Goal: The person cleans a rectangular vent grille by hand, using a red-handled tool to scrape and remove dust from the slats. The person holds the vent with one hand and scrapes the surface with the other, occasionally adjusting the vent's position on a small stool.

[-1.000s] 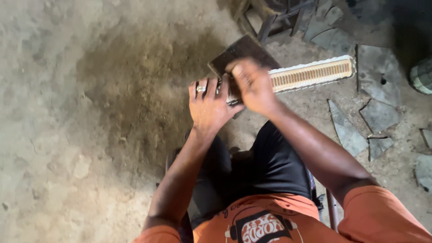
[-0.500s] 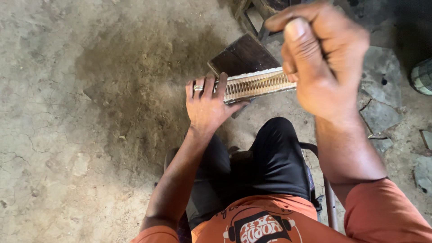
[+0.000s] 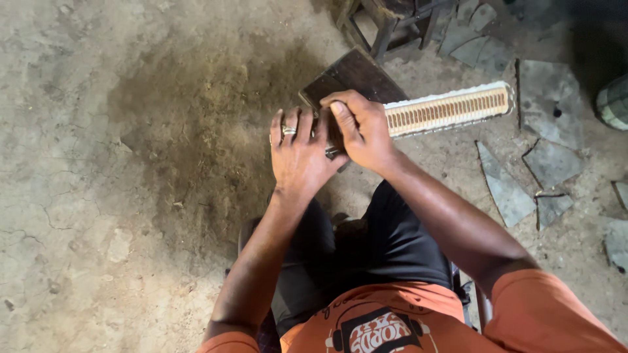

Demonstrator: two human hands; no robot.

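While the far left of the view is just showing bare cracked concrete floor [image 3: 78,163] with a big dark stain [image 3: 196,131] spreading toward the middle, the action is all happening a bit right of centre. The left hand [image 3: 297,153] is lying flat, fingers stretched out and together, ring showing, pressing down on the near end of the long ribbed strip [image 3: 448,110], so it's open and pinning rather than gripping. Right beside it, touching it, the right hand [image 3: 360,131] is sitting curled over that same end of the strip, fingers bent down onto it; there's a small metal bit [image 3: 332,153] peeking out under the palm, can't tell what it is. What's changing: half a second ago this hand was lifted high up toward the camera, and now it's coming back down onto the strip exactly where it was a second ago, so I'd guess it's a repeated strike or press on that end, still going. The strip is lying across the dark wooden block [image 3: 356,75], its cream comb-like length running out to the right over the floor. Further right, broken grey slab pieces [image 3: 504,186] are scattered about, and a stool's legs [image 3: 386,26] are showing at the top edge.
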